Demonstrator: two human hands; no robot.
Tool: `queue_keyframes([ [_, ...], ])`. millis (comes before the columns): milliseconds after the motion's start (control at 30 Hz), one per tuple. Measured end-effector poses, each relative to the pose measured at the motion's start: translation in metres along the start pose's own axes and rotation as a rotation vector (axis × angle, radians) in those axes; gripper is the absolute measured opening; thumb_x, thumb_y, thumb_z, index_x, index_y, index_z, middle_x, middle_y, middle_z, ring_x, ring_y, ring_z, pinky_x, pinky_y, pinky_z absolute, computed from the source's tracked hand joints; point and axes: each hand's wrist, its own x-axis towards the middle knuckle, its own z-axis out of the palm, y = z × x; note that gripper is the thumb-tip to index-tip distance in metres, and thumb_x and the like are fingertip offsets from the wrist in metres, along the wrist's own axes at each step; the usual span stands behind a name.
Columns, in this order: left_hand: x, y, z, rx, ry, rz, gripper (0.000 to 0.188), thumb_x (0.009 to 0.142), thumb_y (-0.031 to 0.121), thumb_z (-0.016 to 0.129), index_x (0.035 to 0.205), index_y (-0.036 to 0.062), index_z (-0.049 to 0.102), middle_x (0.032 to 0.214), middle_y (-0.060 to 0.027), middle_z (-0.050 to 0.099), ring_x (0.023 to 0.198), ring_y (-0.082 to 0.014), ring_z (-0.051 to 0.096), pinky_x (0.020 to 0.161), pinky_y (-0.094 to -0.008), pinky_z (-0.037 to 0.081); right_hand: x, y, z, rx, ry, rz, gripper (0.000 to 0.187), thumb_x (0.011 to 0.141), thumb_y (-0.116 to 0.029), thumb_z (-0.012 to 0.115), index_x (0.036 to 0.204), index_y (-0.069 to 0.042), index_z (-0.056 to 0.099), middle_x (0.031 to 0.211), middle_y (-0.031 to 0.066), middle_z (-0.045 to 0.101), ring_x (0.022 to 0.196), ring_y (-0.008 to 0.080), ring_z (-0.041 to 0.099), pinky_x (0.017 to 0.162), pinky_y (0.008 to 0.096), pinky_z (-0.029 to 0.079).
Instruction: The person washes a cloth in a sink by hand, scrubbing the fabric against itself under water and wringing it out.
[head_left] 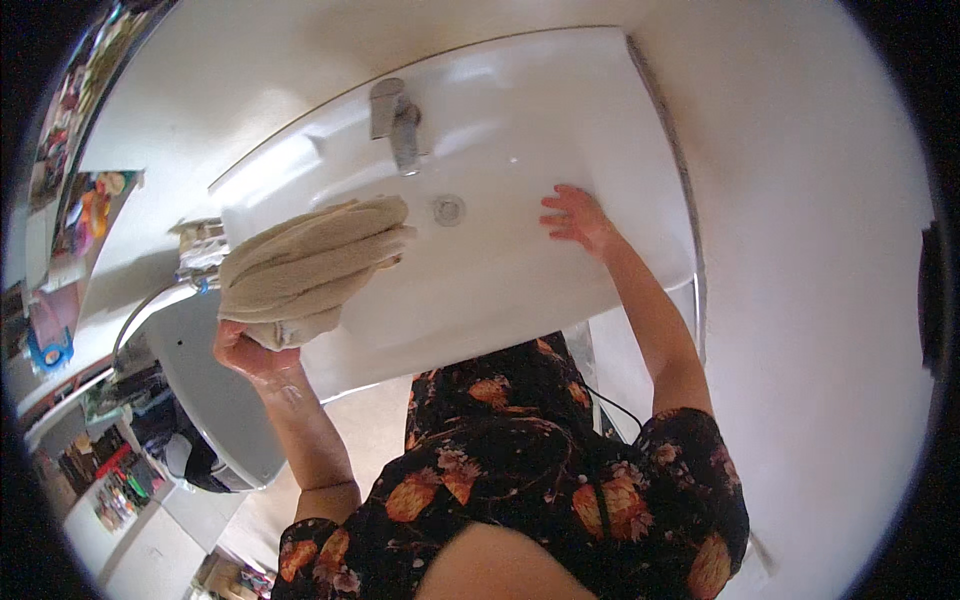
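The left hand clenched the folded beige terry towel, its long axis pointing rightward over the white ceramic basin, while the right hand lay flat, fingers released.

You face plain white walls bathed in bright, even light. To your left a round white drum-like appliance stands beside cluttered shelves of colourful items, colourful pictures hang higher up, and pale floor shows below.
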Motion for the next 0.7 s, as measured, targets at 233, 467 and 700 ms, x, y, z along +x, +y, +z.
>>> queue_keyframes([
  [233,-0.004,0.016,0.009,-0.024,-0.016,0.103,0.046,0.072,0.016,0.049,0.111,-0.0087,0.055,0.108,-0.0229,0.06,0.097,-0.0314,0.062,0.082,-0.0446,0.054,0.166,-0.018,0.116,0.074,-0.126,-0.017,0.033,0.086,-0.024,0.05,0.096,0.004,0.064,0.094,0.0139,0.068,0.085,0.025,0.066,0.078,0.032,0.052],
  [467,0.008,0.019,0.015,0.056,-0.068,0.197,0.047,0.074,0.01,0.044,0.116,-0.0094,0.048,0.104,-0.0211,0.059,0.091,-0.0253,0.065,0.076,-0.0372,0.058,0.15,0.057,0.29,0.375,-0.521,0.176,0.032,0.087,-0.028,0.054,0.108,-0.004,0.058,0.093,0.0073,0.066,0.087,0.0257,0.065,0.073,0.0382,0.054],
  [700,0.009,0.017,-0.002,0.136,0.047,0.146,0.054,0.067,0.013,0.046,0.117,-0.0084,0.048,0.104,-0.0192,0.059,0.097,-0.026,0.062,0.082,-0.0362,0.055,0.039,0.086,0.203,0.014,-0.449,0.498,0.029,0.091,-0.028,0.05,0.107,-0.004,0.046,0.093,0.0222,0.063,0.082,0.0348,0.066,0.068,0.0432,0.057],
])
